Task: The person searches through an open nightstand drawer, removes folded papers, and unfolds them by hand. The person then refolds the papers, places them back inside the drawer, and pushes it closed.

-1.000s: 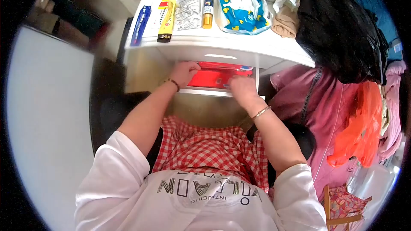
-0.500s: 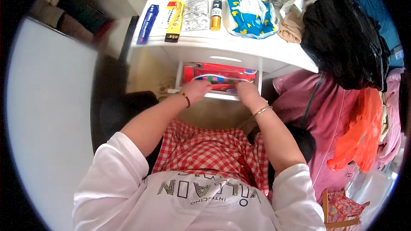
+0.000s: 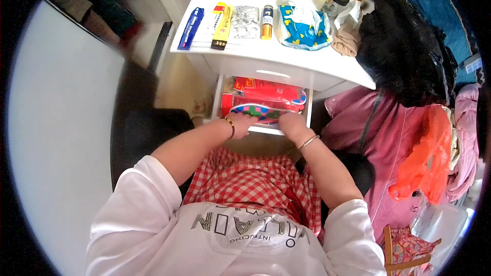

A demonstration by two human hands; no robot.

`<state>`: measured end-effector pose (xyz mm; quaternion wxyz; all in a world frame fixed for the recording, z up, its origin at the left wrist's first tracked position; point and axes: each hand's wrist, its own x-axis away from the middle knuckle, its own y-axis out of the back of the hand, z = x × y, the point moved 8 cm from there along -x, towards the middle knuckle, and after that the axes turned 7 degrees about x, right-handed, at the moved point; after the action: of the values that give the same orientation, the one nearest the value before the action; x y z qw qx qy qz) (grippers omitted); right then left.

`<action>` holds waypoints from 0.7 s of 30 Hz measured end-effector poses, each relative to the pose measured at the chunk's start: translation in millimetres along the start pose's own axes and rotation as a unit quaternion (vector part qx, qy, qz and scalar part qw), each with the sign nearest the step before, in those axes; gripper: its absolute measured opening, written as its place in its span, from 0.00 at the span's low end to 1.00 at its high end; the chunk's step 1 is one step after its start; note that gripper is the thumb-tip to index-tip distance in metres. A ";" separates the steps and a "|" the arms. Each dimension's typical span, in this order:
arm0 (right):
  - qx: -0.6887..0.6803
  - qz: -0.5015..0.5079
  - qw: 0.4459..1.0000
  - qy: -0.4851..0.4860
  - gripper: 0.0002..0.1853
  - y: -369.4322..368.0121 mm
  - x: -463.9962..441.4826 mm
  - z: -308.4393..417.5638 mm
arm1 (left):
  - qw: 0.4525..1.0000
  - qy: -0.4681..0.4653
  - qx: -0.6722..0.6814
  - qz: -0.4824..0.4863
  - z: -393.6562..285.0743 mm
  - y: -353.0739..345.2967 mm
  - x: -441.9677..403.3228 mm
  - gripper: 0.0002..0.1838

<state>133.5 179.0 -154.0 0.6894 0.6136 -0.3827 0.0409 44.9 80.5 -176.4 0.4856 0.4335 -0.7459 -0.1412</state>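
A white drawer point(image 3: 266, 130) stands pulled out below the tabletop, with both my hands in its front part. Between them lies a multicoloured patterned piece with white edging point(image 3: 263, 111); its exact kind is unclear. My left hand point(image 3: 242, 121) has its fingers closed over the piece's near left edge. At its right end, my right hand point(image 3: 293, 123) is curled with the fingertips hidden. Behind the piece are red plastic packets point(image 3: 268, 92) and a small red box point(image 3: 227, 103).
The white tabletop point(image 3: 245, 51) holds a blue box point(image 3: 192, 28), a yellow box point(image 3: 222, 26), a gold-capped tube point(image 3: 267, 23), a blue wipes pack point(image 3: 304, 28) and a jar point(image 3: 336, 1). Right of it hang a black bag point(image 3: 401, 48) and pink cloth point(image 3: 365, 128).
The drawer is further out towards me, and more of its red packets and the patterned piece show. Both hands have come nearer my body with it. The view has shifted slightly.
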 end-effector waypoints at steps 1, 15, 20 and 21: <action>0.002 -0.006 1.000 -0.002 0.13 1.4 2.3 2.9 | 1.000 0.001 0.000 0.020 -3.0 1.3 2.8 0.27; -0.032 -0.023 0.999 0.018 0.11 1.9 0.2 18.9 | 0.997 0.042 -0.053 -0.035 -10.3 24.5 11.8 0.52; -0.012 -0.032 0.998 0.059 0.11 43.6 27.1 42.4 | 0.972 -0.042 -0.167 -0.159 -42.0 54.3 27.4 0.39; -0.014 -0.032 0.998 0.057 0.11 45.9 32.0 43.9 | 0.959 -0.072 -0.180 -0.204 -47.8 56.5 30.1 0.29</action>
<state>111.0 138.5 -100.2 0.7195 0.6125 -0.3237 0.0481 52.0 100.0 -99.3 0.4612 0.4704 -0.6367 -0.4007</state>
